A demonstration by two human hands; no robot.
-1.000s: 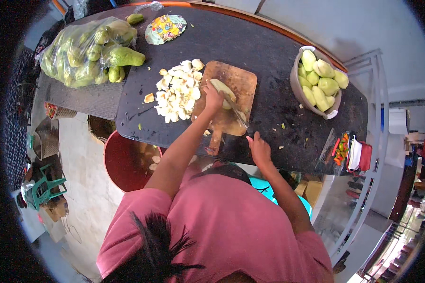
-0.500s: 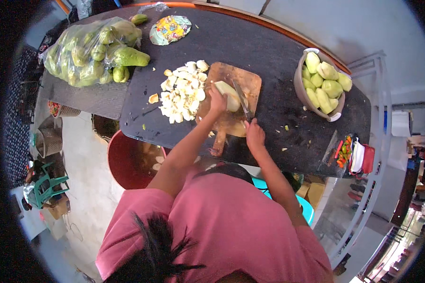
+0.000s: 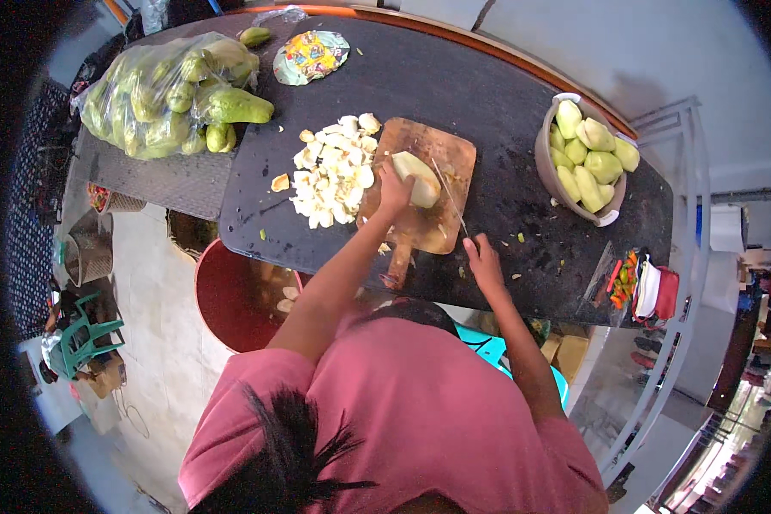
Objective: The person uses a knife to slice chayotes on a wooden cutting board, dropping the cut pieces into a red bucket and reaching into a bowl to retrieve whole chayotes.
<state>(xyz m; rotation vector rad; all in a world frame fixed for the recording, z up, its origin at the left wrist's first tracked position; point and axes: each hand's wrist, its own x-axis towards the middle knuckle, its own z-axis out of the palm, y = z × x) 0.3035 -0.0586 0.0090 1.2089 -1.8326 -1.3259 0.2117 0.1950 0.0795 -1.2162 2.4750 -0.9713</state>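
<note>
My left hand (image 3: 394, 190) presses a peeled, pale green, oblong vegetable (image 3: 418, 177) against the wooden cutting board (image 3: 454, 154). My fingers are closed on its left side. To its right, my right hand (image 3: 485, 262) grips a knife (image 3: 448, 195) by the handle. The knife is seen nearly edge-on, its thin blade pointing up and left over the board, apart from the vegetable. A pile of pale cut pieces (image 3: 332, 176) lies left of the board, reaching its edge.
A clear bag (image 3: 158, 94) of green, unpeeled vegetables lies at far left. At right stands a basin (image 3: 546, 158) of peeled ones. Small peppers (image 3: 624, 278) lie by a red pouch (image 3: 668, 291). Below the table's front edge is a red tub (image 3: 218, 300).
My right hand has moved the knife right and toward me, away from the vegetable, and its blade has turned edge-on. My left hand stays on the vegetable.
</note>
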